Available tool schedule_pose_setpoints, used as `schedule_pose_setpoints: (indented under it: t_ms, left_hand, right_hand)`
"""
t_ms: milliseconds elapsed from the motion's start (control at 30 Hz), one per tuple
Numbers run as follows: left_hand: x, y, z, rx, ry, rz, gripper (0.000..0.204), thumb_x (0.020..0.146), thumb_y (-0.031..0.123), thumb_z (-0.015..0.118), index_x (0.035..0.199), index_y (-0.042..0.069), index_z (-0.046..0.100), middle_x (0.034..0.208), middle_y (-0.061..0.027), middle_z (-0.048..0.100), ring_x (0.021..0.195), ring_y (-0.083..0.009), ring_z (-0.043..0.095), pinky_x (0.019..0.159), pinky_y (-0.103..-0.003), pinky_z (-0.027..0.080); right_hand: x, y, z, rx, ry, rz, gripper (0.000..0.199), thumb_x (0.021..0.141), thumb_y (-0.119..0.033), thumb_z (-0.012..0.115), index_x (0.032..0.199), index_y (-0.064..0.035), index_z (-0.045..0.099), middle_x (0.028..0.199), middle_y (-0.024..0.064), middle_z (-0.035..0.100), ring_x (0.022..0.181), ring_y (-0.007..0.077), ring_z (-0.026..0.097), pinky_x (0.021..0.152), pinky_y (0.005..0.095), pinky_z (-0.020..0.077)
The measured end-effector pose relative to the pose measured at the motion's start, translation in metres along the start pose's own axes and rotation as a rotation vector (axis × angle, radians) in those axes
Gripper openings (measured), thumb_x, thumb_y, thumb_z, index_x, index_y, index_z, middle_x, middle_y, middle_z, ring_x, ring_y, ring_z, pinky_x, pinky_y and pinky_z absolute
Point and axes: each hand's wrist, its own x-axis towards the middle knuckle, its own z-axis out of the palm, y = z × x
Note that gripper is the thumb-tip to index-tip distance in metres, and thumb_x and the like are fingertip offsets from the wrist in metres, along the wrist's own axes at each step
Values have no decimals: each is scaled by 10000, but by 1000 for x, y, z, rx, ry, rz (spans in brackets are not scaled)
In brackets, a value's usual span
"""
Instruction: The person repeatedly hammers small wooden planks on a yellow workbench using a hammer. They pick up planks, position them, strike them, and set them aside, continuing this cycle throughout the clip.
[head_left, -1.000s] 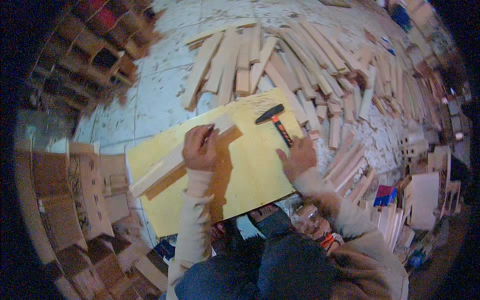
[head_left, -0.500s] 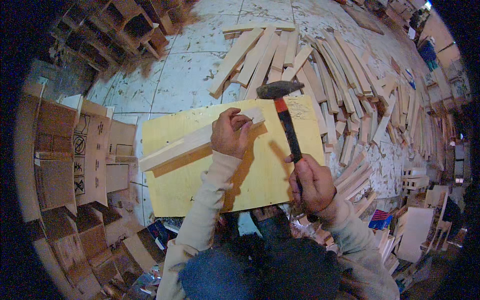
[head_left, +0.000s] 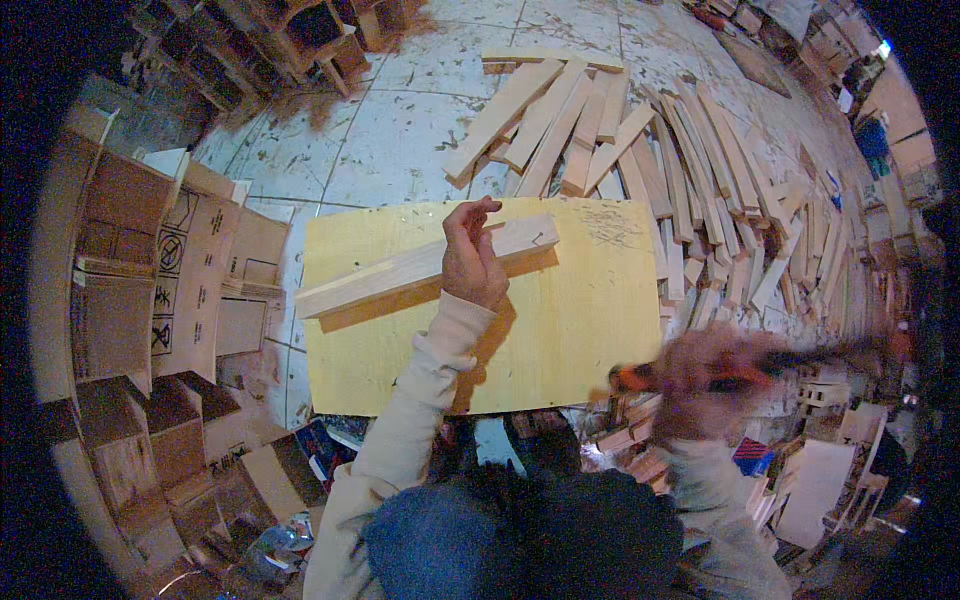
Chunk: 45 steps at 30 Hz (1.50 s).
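A pale wooden strip point(head_left: 390, 274) lies slanted on a yellow board point(head_left: 560, 340). My left hand point(head_left: 472, 262) is over the strip near its right end, fingers loosely curled upward and thumb apart, with nothing visible in them. Close to that end, a small dark hooked mark stands out; whether it is a nail or a pencil line I cannot tell. Off to the right of the board, my right hand point(head_left: 705, 380) is wrapped round a hammer point(head_left: 632, 378) with an orange and black handle. Motion smears the hand and the hammer, whose head points far right.
Many loose wooden strips point(head_left: 540, 125) are heaped on the tiled floor point(head_left: 400, 130) beyond and right of the board. Cardboard boxes point(head_left: 195, 270) line the left side, and wooden compartments point(head_left: 290, 50) stand at the far left. More wood pieces point(head_left: 820, 480) lie at the lower right.
My right hand has swung the hammer from above the board out to the right. My left hand's fingers have lifted and drawn back from the strip's end. The view has shifted slightly.
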Motion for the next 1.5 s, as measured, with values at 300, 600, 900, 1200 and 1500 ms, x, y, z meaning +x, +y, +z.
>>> schedule_pose_setpoints:
  t_ms: [300,600,900,1200,1500]
  left_hand:
    - [7,-6,-2,0,19,-44,501,774,-160,302,1246,7,329,1245,-178,523,1203,-273,522,1020,-380,405]
    - [2,-6,-1,53,10,-96,476,805,-119,308,1256,31,323,1242,-161,551,1140,-264,561,960,-380,455]
    - [3,-13,-5,47,-4,-2,442,834,-90,316,1257,35,336,1216,-152,566,1102,-242,586,858,-336,488]
    - [-78,71,-160,448,386,-74,336,863,44,607,1189,17,528,1087,-115,620,992,-219,610,845,-324,501]
    - [-222,121,-346,1301,-301,-969,268,801,179,629,1005,10,672,987,-219,670,880,-387,656,819,-462,521]
  right_hand:
    - [-1,-6,-40,781,-50,105,344,830,-395,666,815,-85,516,577,8,457,462,123,429,390,214,324]
    - [-26,34,5,-531,-73,574,291,973,-248,420,796,-38,516,593,114,518,513,264,517,508,395,419]
    - [-61,102,8,-769,-270,416,403,983,-392,446,878,-19,556,583,225,541,554,464,554,496,537,408]
    - [-163,113,-27,-912,-252,434,336,946,-372,529,924,-62,655,638,197,608,617,386,601,551,463,475]
    - [-69,149,-12,-251,-187,787,510,968,-521,430,723,-85,528,510,66,480,410,204,508,399,374,411]
